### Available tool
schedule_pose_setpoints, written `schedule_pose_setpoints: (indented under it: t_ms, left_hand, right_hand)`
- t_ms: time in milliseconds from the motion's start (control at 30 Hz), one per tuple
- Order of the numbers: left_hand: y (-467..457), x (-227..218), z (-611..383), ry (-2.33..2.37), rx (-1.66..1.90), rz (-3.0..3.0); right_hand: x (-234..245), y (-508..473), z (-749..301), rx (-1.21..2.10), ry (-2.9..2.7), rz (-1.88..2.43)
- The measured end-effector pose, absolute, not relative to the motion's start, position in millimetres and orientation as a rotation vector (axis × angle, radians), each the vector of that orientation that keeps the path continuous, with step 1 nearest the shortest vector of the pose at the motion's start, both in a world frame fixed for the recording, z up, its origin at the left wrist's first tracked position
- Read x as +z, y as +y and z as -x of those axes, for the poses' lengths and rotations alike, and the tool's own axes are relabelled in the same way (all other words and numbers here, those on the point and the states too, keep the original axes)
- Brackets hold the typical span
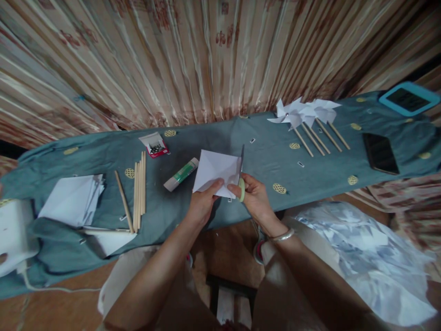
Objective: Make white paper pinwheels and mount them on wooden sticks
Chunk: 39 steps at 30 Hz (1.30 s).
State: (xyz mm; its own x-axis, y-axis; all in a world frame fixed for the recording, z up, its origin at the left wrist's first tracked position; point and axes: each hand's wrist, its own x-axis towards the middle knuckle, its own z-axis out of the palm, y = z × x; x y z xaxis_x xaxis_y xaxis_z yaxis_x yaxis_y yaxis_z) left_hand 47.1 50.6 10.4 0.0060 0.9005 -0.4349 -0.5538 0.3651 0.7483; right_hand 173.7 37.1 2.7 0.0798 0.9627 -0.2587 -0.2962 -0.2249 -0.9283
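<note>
My left hand (203,202) is closed on the near edge of a white paper square (218,168), thumb on top. In my right hand (253,195) is a pair of scissors (241,188) with pale green handles. The scissor blades point away from me along the paper's right edge; whether they are parted I cannot tell. Just left of the paper lies a glue stick (181,174) with a green label. Several finished paper pinwheels (303,112) on wooden sticks lie at the back right.
Several wooden sticks (139,191), a red box of small metal pins (156,146) and a stack of white paper (72,197) lie to the left. A white device (17,234) with a cord stands far left. On the right are a black phone (381,153), a blue-framed display (409,99) and, lower, a plastic bag (375,257).
</note>
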Motion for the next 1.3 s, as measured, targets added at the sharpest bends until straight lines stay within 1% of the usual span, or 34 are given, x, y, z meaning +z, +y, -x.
schedule_pose_setpoints:
  t_ms: [200,400,533,700,1300]
  left_hand:
    - [68.8,10.4,-28.5,1.111,1.381,-0.532]
    - [76.9,11.6,-20.5,1.106,1.440,-0.567]
    - [75.5,7.2,-26.6,1.078,1.418,-0.560]
    - [72.3,5.7,-32.1,1.084,1.389,-0.556]
    - [67.1,5.4,-36.6,1.094,1.354,-0.528]
  right_hand:
    - [13.4,21.1,-187.1,1.527,-1.093,1.185]
    - [15.0,1.9,-209.5,1.917,-1.293,1.112]
    - [8.2,-5.0,-214.6,2.053,-1.236,1.093]
    - [3.3,-5.4,-213.0,2.059,-1.201,1.108]
    - [8.2,-1.3,-205.3,2.040,-1.146,1.151]
